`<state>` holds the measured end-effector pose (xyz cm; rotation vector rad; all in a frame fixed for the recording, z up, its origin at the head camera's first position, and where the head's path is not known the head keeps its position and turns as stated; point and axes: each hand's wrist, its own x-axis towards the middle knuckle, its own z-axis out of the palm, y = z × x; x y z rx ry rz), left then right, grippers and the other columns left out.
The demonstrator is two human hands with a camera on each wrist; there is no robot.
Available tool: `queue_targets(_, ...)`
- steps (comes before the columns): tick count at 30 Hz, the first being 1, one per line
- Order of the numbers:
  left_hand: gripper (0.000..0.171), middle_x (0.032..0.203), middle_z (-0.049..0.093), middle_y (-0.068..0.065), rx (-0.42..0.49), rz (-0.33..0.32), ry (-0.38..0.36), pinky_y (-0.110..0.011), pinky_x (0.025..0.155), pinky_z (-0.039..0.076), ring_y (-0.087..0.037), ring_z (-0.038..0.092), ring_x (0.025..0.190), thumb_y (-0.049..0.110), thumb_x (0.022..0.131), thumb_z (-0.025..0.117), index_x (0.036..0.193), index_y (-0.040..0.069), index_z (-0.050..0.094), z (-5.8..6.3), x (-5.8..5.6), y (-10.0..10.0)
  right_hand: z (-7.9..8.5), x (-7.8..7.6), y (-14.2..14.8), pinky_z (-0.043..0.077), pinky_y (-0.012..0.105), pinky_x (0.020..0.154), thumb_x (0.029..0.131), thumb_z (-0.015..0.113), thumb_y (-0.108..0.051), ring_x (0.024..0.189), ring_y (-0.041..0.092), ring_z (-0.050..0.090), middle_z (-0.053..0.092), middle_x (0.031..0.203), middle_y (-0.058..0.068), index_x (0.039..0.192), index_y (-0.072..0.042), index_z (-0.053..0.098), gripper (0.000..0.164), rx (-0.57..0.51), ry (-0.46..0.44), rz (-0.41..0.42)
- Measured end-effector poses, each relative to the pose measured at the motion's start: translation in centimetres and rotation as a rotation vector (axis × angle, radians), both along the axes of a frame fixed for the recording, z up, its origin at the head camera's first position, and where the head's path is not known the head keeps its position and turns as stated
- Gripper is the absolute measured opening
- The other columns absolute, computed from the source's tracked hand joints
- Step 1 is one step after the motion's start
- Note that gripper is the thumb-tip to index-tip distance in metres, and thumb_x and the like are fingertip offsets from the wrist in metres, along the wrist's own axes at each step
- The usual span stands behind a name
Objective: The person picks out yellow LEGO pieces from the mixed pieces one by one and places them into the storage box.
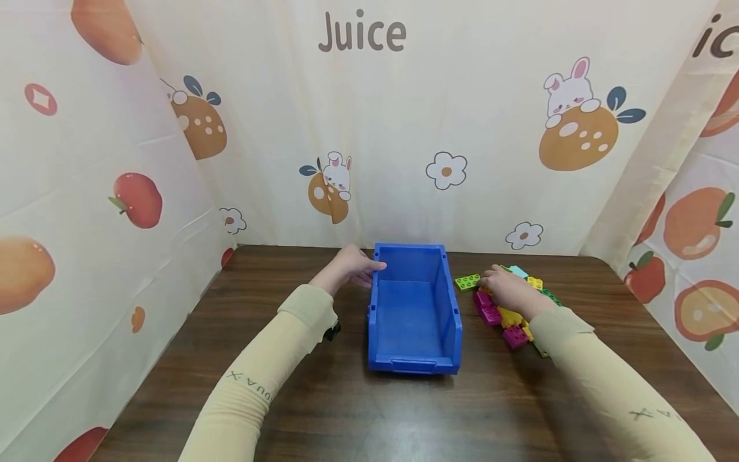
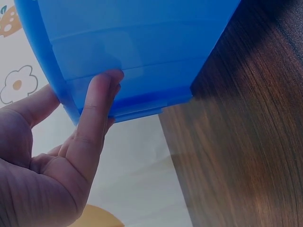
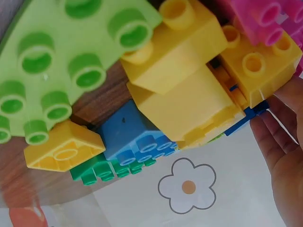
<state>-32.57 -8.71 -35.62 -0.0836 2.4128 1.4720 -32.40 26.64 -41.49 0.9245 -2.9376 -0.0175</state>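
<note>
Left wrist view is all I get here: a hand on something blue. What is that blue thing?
Observer: It's a bin, open at the top, as the head view shows.
Visitor: Oh! And where is the other hand?
Observer: The right hand is over at a pile of bricks, to the right of the bin.
Visitor: Fun! What colours are they?
Observer: The right wrist view shows yellow, green, blue and pink ones. Whether the hand grips any, I can't tell.
</note>
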Motion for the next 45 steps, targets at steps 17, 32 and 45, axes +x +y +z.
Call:
queue_targets(17,0.041,0.096,0.067,-0.021,-0.002,-0.012,-0.018,-0.044,0.082,0.056,-0.027,0.07,0.072,0.024,0.083,0.074,0.106,-0.006,0.059,0.4,0.1,0.0,0.5,-0.2,-0.7,0.057,0.037,0.077,0.071,0.078,0.004,0.088,0.026,0.058,0.067,0.095,0.012,0.1,-0.002,0.072,0.031,0.076,0.039,0.033)
queue_targets(32,0.04,0.095,0.067,-0.021,0.003,-0.012,-0.023,-0.039,0.074,0.059,-0.026,0.07,0.073,0.023,0.083,0.073,0.106,-0.006,0.059,0.4,-0.1,0.1,4.5,0.1,-2.2,0.057,0.041,0.073,0.076,0.074,0.0,0.078,0.024,0.063,0.064,0.091,0.015,0.103,0.005,0.066,0.029,0.039,-0.127,-0.041)
queue_targets(45,0.043,0.096,0.066,-0.021,0.009,-0.001,-0.032,-0.04,0.074,0.059,-0.026,0.07,0.071,0.025,0.082,0.074,0.107,-0.007,0.058,0.2,-0.2,0.0,8.1,0.2,-3.3,0.056,0.044,0.078,0.076,0.077,-0.003,0.086,0.028,0.062,0.06,0.095,0.014,0.105,-0.001,0.068,0.031,0.028,-0.151,-0.038)
